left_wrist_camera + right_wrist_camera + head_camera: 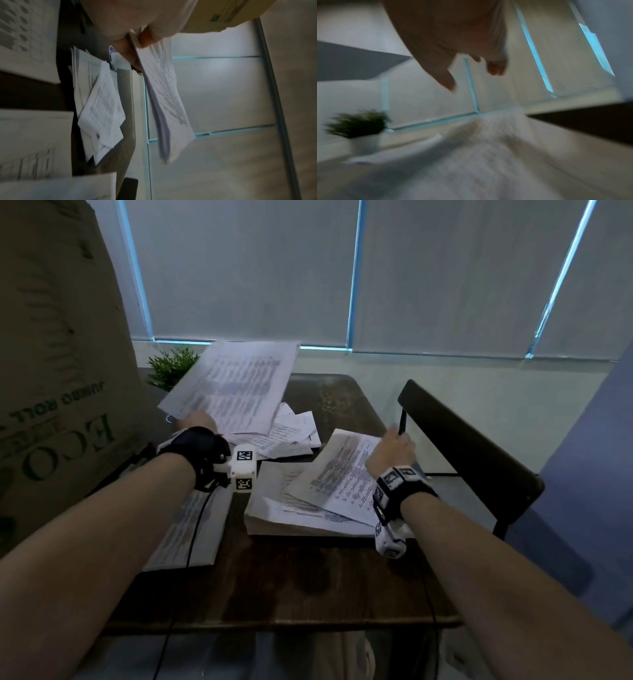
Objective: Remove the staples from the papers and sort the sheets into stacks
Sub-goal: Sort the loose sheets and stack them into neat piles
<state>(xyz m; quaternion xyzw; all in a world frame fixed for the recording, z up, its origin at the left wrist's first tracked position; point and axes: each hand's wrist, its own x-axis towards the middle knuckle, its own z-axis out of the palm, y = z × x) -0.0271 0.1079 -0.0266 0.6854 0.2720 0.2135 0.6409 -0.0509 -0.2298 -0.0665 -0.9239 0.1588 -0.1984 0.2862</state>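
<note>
The sheaf of printed sheets (233, 385) is held off the table in the upper left-centre of the head view, tilted up towards the blinds. The left hand (197, 422) pinches its near lower corner between thumb and curled fingers (127, 54). The sheets look light and limp and sag away from the grip, so they would probably fan or slip apart. A hold further in along the edge, or a second hand under the far side, would likely steady them. The right hand (394, 448) hovers at the raised corner of a loose sheet (342, 474) on the stack (301, 518), right of centre. Its thumb and fingertips are apart with nothing between them, and contact cannot be judged. Folded papers (291, 433) lie mid-table (308, 583). A cardboard box (58, 371) fills the left, with a plant (171, 366) beside it and a chair (472, 446) at right.
</note>
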